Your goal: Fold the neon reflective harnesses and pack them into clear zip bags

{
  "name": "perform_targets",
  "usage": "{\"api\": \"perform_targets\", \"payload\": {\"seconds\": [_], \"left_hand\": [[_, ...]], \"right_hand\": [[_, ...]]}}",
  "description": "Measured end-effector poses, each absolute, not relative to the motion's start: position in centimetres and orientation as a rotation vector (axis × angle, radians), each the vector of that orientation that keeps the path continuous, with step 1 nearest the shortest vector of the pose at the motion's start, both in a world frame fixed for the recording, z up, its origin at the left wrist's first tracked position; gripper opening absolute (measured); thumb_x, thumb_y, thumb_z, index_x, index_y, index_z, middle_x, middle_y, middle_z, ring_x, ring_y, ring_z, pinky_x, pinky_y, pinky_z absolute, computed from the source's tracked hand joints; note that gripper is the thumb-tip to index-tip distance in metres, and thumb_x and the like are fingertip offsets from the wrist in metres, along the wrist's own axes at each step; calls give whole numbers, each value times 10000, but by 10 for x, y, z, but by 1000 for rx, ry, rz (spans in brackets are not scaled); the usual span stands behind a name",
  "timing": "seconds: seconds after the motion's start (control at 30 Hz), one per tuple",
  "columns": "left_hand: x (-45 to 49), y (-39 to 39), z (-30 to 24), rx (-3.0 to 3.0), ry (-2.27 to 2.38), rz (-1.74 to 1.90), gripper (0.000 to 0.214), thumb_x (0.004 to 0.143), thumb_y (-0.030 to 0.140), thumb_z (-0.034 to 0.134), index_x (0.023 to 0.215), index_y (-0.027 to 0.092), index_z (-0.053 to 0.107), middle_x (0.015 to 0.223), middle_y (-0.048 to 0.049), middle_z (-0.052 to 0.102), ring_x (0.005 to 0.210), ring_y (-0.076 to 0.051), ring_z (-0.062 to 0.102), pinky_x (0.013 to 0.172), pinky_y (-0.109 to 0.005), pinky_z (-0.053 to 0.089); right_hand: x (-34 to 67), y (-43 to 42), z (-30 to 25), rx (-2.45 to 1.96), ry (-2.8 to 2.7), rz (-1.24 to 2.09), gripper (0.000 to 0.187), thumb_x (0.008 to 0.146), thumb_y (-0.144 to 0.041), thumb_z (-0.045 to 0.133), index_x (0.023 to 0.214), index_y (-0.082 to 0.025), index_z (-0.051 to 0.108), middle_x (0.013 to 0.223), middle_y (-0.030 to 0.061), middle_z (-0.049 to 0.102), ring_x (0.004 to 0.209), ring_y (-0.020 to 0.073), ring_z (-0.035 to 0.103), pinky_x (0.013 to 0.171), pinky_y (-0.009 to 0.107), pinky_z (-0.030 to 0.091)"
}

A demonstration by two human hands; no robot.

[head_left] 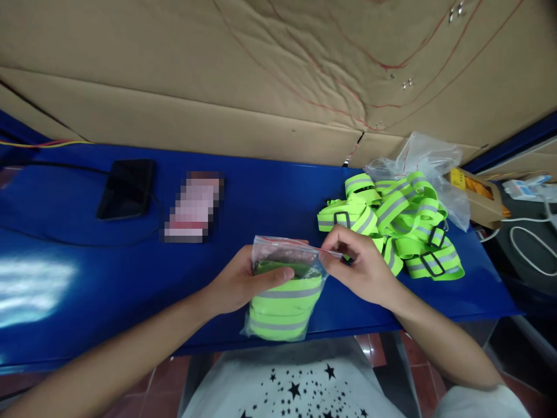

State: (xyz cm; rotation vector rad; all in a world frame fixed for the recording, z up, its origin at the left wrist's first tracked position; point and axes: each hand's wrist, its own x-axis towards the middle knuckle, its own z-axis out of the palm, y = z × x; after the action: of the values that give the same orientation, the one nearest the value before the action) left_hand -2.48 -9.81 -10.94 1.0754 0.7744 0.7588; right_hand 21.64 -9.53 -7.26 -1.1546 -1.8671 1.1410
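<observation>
Left hand (232, 284) grips the clear zip bag (304, 264), thumb across its front, fingers behind (mostly hidden); right hand (363, 264) pinches the right end of the bag's red-lined top edge between thumb and finger; bag is at the front edge of the blue table (261, 203), mouth end away from the body; inside sits a folded lime strap (282, 310) with grey stripes; loose pile of similar straps (387, 215), black buckles showing, lies just beyond the right hand; crumpled plastic bag (429, 157) and cardboard box (481, 200) behind it; black device (126, 188) and blurred-out rectangle (194, 209) at far left.
</observation>
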Motion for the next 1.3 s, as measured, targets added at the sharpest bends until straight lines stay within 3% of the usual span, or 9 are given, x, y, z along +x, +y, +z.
{"api": "perform_targets", "payload": {"seconds": [0.27,0.47,0.63,0.83,1.1,1.3], "left_hand": [[-23,-100,-111,1090,752,757,474,859,316,829,1320,270,727,1252,-38,786,1124,-197,754,970,-250,584],[-24,-100,-115,1134,763,751,649,859,344,831,1464,248,615,1361,-88,730,1173,-248,733,951,-290,597],[-24,-101,-118,1143,751,745,740,873,344,819,1543,253,518,1445,-94,674,1308,-275,659,1051,-331,557],[-22,-101,-116,1142,719,747,803,879,361,809,1587,237,449,1478,-117,646,1297,-281,661,1062,-361,545],[-16,-99,-110,1147,597,787,674,898,296,775,1527,261,535,1401,-89,693,1272,-262,660,1051,-338,520],[-15,-101,-110,1174,643,745,540,873,336,798,1377,201,658,1240,-93,718,1016,-221,683,816,-280,524]], "right_hand": [[208,-88,-70,-1116,-1936,1153,55,892,-179,641,859,-176,597,750,-37,588,667,78,523,604,210,408],[202,-81,-65,-1101,-1994,1193,66,851,-130,635,826,-173,591,724,-42,575,646,69,496,584,211,372],[198,-77,-63,-1081,-1977,1270,83,881,-179,644,819,-174,589,710,-45,570,624,65,472,566,216,348],[193,-75,-61,-1103,-2036,1221,70,839,-151,643,802,-181,591,697,-47,560,604,70,464,560,234,357],[185,-72,-57,-1104,-2049,1296,92,857,-187,666,803,-199,593,777,-12,659,623,97,515,557,252,405],[184,-69,-51,-1124,-2135,1274,54,839,-156,667,827,-193,631,773,-21,664,675,99,562,608,238,430]]}}
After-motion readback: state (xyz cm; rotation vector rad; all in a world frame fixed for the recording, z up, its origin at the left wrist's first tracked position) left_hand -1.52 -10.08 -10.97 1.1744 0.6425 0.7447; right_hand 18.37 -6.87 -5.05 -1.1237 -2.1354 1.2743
